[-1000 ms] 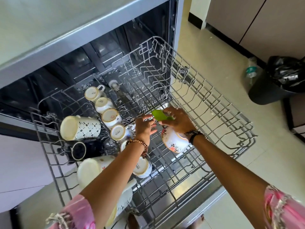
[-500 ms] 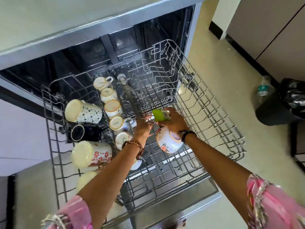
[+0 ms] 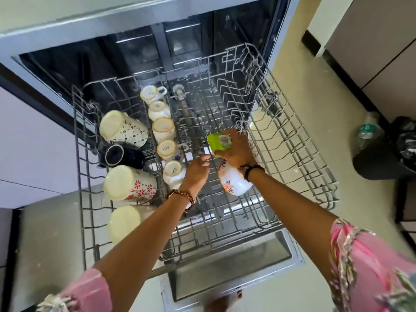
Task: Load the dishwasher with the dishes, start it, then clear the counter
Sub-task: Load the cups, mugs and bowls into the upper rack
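Bright daylight is cast from the right, and the floor (image 3: 299, 91) is washed pale. The dishwasher (image 3: 126, 64) cavity is left in deep shadow. Glare is seen on the steel door (image 3: 227, 269). Wide-angle bending is evident at the edges, and the pink sleeves (image 3: 369, 266) are smeared by motion blur.

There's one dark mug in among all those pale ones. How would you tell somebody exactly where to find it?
Start at the pulled-out wire rack of the open dishwasher and look along its left side, where big mugs lie on their sides. The dark mug lies between the cream mug with black checks behind it and the cream mug with red flowers in front. It alone is navy, with a thin pale ring round its base.
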